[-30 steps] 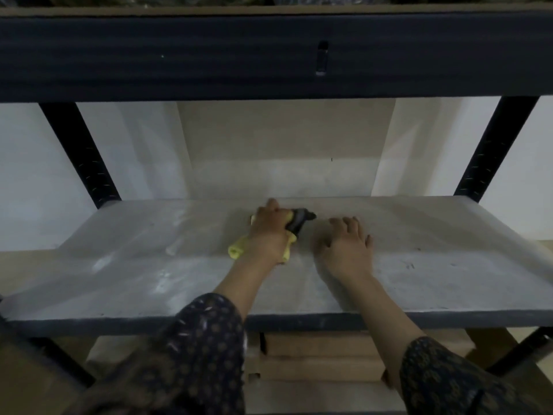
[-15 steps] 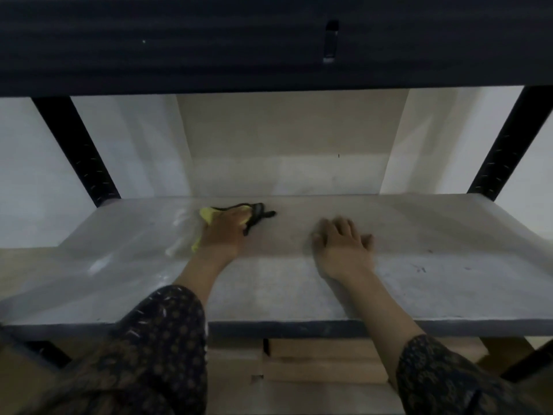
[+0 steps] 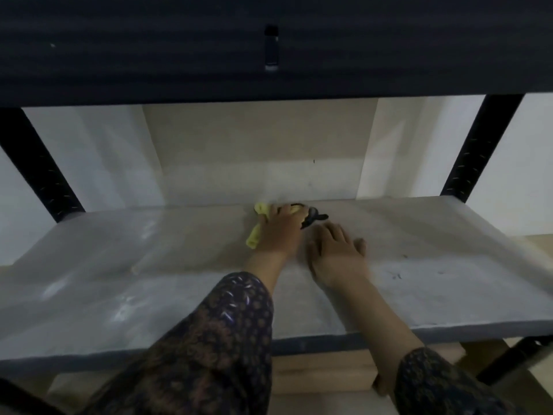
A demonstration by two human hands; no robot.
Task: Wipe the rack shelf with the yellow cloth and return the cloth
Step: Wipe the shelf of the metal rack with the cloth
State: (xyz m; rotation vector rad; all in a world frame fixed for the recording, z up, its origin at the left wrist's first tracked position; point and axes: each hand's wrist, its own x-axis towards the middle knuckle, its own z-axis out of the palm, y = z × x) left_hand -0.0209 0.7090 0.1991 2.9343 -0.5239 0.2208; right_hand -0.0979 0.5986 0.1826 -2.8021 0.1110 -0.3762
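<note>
A pale wall is showing behind a dark metal rack, its grey shelf (image 3: 119,280) sitting between two slanted black uprights (image 3: 42,163) under a broad dark beam (image 3: 149,49). The left hand (image 3: 279,232) is reaching deep toward the shelf's back edge, fingers curled down and clamped on the yellow cloth (image 3: 258,227), which is lying bunched on the board near the rear wall with a dark patch (image 3: 312,218) poking out on its right. The right hand (image 3: 336,253) is resting just beside it, palm down, fingers spread flat on the shelf and gripping nothing. Patterned dark sleeves (image 3: 221,339) are covering both forearms. Light wooden boards (image 3: 323,372) are sitting below the shelf.
</note>
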